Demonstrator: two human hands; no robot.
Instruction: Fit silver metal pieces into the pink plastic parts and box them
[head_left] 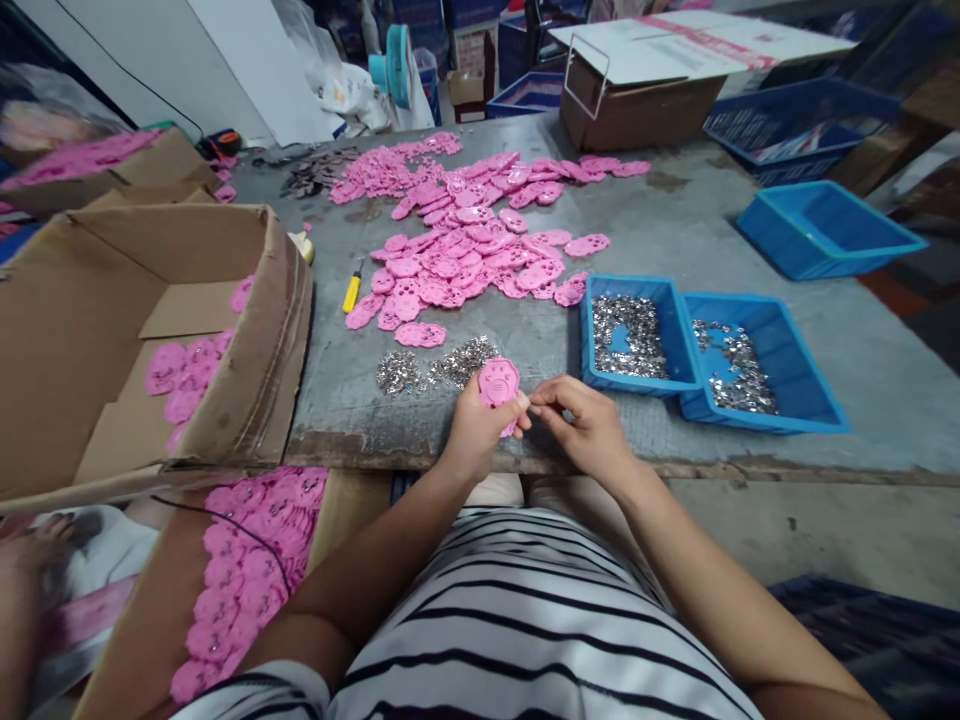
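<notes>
Pink disc (pixel 498 378), centre of frame: being clasped by left hand (pixel 472 430). Right hand (pixel 586 422): being held pinched nearly closed, contents indiscernible. Risk: disc being dropped, should the clasp be loosened.

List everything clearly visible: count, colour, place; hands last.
Flat worktable: one, grey, centre.
Open cardboard boxes: at least three, brown, left.
Thin moulded plastic pieces: many, pink, table and boxes.
Flat pieces: many, dark grey, table's far left.
Rectangular plastic trays: three, blue, table's right.
Tiny metal parts: many, silver, two piles, two trays.
Plastic-handled screwdriver: one, yellow, beside pink pieces.
Cardboard box: one, brown, white top, far right.
Plastic crates: several, dark blue, background.
Rounded object: one, turquoise, background.
Striped shirt: one, black-white, bottom.
Left hand: one, bare, holding pink piece.
Right hand: one, bare, beside it.
</notes>
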